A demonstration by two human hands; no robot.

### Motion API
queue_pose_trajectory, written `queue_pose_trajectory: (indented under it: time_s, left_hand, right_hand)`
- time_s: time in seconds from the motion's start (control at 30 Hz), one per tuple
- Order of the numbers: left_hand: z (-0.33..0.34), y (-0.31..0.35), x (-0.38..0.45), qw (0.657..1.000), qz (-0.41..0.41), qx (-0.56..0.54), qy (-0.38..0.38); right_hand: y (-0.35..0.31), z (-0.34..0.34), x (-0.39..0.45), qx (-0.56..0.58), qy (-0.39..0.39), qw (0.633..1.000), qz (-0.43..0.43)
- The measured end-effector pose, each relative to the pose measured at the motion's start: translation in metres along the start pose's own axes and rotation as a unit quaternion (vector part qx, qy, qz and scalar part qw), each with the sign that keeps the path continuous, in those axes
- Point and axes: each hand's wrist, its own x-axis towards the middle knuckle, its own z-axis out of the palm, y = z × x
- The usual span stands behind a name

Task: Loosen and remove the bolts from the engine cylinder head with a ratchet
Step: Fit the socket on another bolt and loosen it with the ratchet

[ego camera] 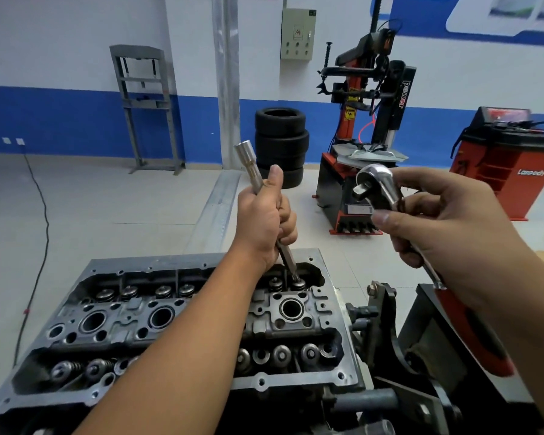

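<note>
The left hand (263, 215) grips a long extension bar (254, 171), its lower tip in a far-right recess of the cylinder head (182, 312). The right hand (446, 221) grips the ratchet (379, 186), held apart, above the engine stand (399, 334). Valve springs (145, 291) sit in the head's far trough.

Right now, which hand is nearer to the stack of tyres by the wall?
Left. The left hand, gripping the extension bar, sits just in front of the tyres in view; the right hand, holding the ratchet, is off to their right.
</note>
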Motion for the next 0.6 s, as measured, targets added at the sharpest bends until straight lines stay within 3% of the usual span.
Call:
queue_pose_trajectory:
  time_s: [0.17, 0.33, 0.6]
  left_hand:
    - [0.005, 0.001, 0.000, 1.000, 0.006, 0.014, 0.007]
    - [0.006, -0.002, -0.004, 0.997, 0.006, -0.072, 0.027]
    - [0.024, -0.016, -0.015, 0.997, -0.009, -0.021, -0.068]
  right_hand:
    - [-0.008, 0.000, 0.004, -0.017, -0.009, 1.000, -0.011]
    - [-0.012, -0.001, 0.002, -0.025, -0.008, 0.999, -0.030]
    - [-0.012, -0.008, -0.001, -0.032, 0.011, 0.999, -0.027]
